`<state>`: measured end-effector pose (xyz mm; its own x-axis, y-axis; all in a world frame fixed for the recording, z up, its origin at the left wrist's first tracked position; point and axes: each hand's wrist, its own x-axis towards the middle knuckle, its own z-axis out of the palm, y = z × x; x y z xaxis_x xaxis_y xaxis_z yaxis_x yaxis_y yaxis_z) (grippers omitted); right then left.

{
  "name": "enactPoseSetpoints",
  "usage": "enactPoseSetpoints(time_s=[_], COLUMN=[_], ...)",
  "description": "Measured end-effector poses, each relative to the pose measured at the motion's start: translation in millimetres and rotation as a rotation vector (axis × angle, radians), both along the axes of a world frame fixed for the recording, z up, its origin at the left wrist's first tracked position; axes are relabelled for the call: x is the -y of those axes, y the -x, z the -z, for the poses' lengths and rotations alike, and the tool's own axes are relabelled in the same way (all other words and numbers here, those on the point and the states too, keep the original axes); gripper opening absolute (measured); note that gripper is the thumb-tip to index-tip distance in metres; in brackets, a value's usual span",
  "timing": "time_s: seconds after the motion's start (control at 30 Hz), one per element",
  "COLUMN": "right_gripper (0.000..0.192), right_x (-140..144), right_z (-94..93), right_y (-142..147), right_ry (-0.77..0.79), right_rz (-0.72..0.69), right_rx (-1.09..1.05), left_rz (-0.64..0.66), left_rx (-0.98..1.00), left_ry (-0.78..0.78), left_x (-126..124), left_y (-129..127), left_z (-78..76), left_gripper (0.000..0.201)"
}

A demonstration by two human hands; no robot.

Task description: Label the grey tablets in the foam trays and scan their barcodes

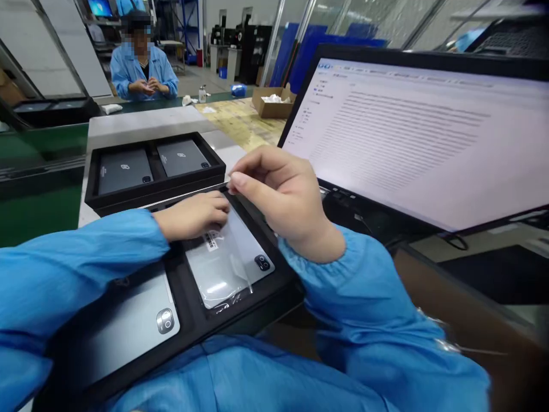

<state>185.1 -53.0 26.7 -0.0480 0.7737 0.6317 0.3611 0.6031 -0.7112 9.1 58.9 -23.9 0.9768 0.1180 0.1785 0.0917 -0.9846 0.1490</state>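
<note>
Now your right hand (286, 200) pinches fingertips together and your left hand (197, 214) curls, any hold unclear, over a flat silver-grey tablet (249, 241) in a black rectangular tray (185, 296), its clear plastic film (222, 273) likely slippery, its edges safest to grip.

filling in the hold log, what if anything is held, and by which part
Can't be told: the right grip is pinched, nothing clearly visible in it; the left grip, at the clear shiny plastic film, hides any hold.

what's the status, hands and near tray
Right hand raised, pinched, contents unclear. Left hand over far end of right-hand tablet in black tray. Clear film covers part of it, camera uncovered.
</note>
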Motion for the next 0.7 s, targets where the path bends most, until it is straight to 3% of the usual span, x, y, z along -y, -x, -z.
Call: enactPoseSetpoints(time_s=[0.07, 0.13, 0.2, 0.27, 0.43, 0.7], right_gripper=[0.014, 0.008, 0.007, 0.005, 0.014, 0.012], right_x=[-1, -2, -5, -11, -28, -29], right_z=[12.7, 28.3, 42.3, 52.2, 65.4, 72.6], right_y=[-12, -13, -7, 3, 19, 23], right_ry=[0.217, 0.47, 0.69, 0.81, 0.842, 0.967], right_rz=[0.037, 0.043, 0.025, 0.029, 0.118, 0.049], right_rx=[0.041, 0.135, 0.266, 0.398, 0.48, 0.145], left_rz=[0.023, -0.043, -0.135, -0.229, -0.378, -0.453], left_rx=[0.013, 0.07, 0.152, 0.231, 0.368, 0.348], left_ry=[-0.03, -0.062, -0.073, -0.069, -0.004, 0.223], left_x=[-1, 0, 4, 10, 31, 37], left_y=[35, 66, 88, 98, 102, 108], left_z=[-7.4, -9.3, -6.0, -0.5, 7.8, 5.7], left_gripper=[0.024, 0.027, 0.026, 0.024, 0.021, 0.014])
